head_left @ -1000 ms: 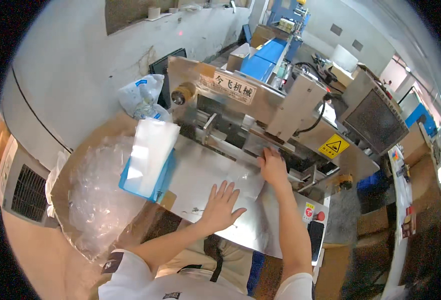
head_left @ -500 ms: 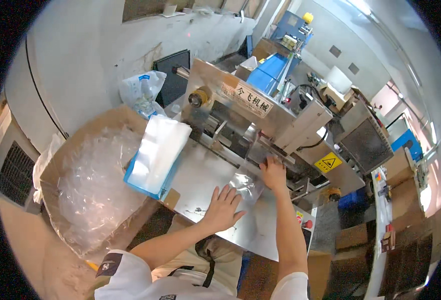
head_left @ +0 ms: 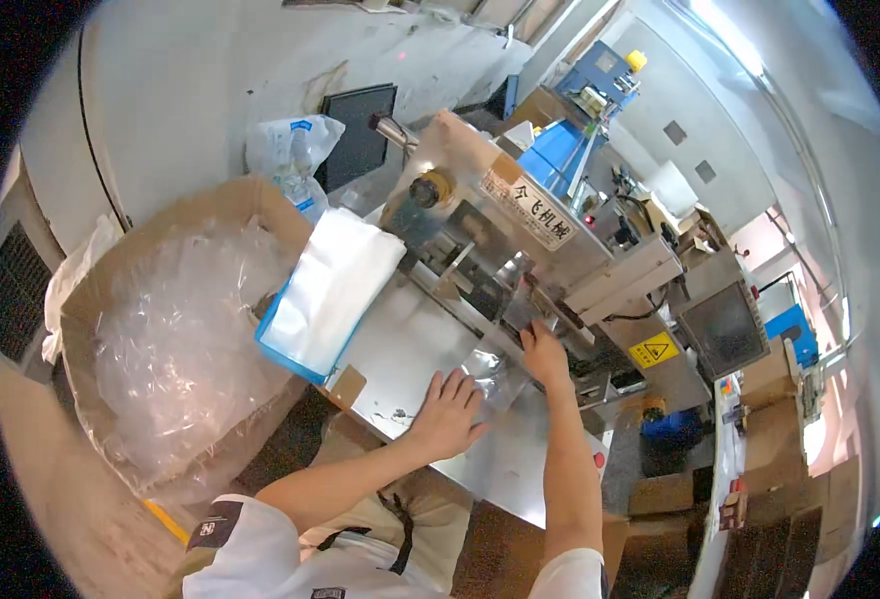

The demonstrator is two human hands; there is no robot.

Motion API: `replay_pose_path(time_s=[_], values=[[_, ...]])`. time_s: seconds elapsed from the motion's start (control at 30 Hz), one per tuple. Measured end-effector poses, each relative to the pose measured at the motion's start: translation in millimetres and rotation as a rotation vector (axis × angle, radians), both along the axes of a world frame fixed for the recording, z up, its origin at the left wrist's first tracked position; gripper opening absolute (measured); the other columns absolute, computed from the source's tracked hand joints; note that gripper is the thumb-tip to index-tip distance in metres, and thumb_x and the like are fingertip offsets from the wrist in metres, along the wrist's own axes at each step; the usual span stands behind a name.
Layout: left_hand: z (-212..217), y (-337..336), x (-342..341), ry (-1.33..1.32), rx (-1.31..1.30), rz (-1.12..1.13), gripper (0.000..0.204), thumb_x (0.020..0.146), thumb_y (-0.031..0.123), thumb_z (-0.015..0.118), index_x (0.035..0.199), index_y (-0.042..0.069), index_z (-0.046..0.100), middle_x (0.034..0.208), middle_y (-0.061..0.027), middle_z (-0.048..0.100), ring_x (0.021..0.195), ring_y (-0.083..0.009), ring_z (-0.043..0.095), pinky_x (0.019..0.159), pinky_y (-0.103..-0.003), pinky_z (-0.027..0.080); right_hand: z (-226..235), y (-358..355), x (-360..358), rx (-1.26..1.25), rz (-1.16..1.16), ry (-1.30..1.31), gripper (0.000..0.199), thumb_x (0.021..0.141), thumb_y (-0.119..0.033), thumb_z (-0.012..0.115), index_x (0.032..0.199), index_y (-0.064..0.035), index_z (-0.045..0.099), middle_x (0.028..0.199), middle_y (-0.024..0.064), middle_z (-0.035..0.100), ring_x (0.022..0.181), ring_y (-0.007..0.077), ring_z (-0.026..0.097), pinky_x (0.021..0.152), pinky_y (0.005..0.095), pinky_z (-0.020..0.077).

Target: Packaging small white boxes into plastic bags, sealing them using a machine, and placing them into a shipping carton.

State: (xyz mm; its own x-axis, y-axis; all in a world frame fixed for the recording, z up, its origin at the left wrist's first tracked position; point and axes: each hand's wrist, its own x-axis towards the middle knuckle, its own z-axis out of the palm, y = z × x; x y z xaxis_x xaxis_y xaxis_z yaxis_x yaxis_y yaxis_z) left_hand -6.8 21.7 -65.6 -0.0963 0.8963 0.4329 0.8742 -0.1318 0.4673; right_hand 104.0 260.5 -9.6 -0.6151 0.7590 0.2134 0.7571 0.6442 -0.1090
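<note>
A clear plastic bag (head_left: 490,367) lies on the metal worktop (head_left: 410,344) at the front of a sealing-type machine (head_left: 480,160). My left hand (head_left: 447,414) rests flat, fingers spread, at the bag's near left edge. At the machine's slot, my right hand (head_left: 545,357) has its fingers drawn together on clear film that appears to be part of the bag; the fingertips are partly hidden. To the left, a stack of flat, whitish plastic bags (head_left: 335,290) lies in a blue tray (head_left: 295,364).
On the left stands a large cardboard box (head_left: 80,329) filled with crumpled clear plastic bags (head_left: 190,339). A red button (head_left: 599,460) sits at the worktop's right end. Beyond the machine are a screen panel (head_left: 724,324) and several cardboard boxes (head_left: 774,429).
My right hand has shifted left along the slot, and its spread fingers have closed together. My left hand stays flat beside the bag. The whole view has turned slightly.
</note>
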Motion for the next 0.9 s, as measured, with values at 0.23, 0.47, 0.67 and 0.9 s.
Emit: replay_pose_path(time_s=[0.23,0.47,0.67,0.9], values=[[-0.8,-3.1,-1.3,0.028,-0.015,0.007,0.058,0.087,0.042,0.061,0.127,0.001,0.052,0.137,-0.0216,0.046,0.134,-0.0407,0.035,0.110,-0.060,0.023,13.3,-8.7,-8.0,-0.082,-0.080,-0.069,0.046,0.097,-0.034,0.049,0.130,-0.0022,0.050,0.109,0.0282,0.063,0.101,0.0471,0.060,0.085,0.0522,0.0482],[-0.4,1.7,0.8,0.023,0.012,0.017,0.057,0.087,0.042,0.062,0.125,0.002,0.052,0.135,-0.0204,0.045,0.131,-0.0410,0.037,0.108,-0.061,0.024,14.3,-1.2,0.4,0.067,-0.008,-0.025,0.049,0.098,-0.035,0.047,0.132,0.0001,0.047,0.112,0.0282,0.062,0.102,0.0462,0.059,0.086,0.0523,0.0475],[5.6,0.2,0.6,-0.007,0.017,0.005,0.066,0.086,0.043,0.063,0.134,0.001,0.046,0.137,-0.0266,0.042,0.132,-0.0445,0.034,0.108,-0.063,0.022,10.1,11.8,7.9,0.168,-0.021,-0.077,0.046,0.100,-0.035,0.039,0.127,-0.0004,0.054,0.121,0.0246,0.061,0.111,0.0399,0.059,0.095,0.0510,0.0446],[7.2,-4.5,-3.4,-0.143,0.075,0.163,0.072,0.086,0.039,0.063,0.136,-0.006,0.040,0.139,-0.0317,0.036,0.134,-0.0485,0.028,0.109,-0.063,0.021,25.0,10.7,2.9,0.056,-0.027,-0.154,0.035,0.099,-0.032,0.045,0.117,-0.0042,0.057,0.114,0.0224,0.063,0.105,0.0427,0.059,0.089,0.0511,0.0463]])
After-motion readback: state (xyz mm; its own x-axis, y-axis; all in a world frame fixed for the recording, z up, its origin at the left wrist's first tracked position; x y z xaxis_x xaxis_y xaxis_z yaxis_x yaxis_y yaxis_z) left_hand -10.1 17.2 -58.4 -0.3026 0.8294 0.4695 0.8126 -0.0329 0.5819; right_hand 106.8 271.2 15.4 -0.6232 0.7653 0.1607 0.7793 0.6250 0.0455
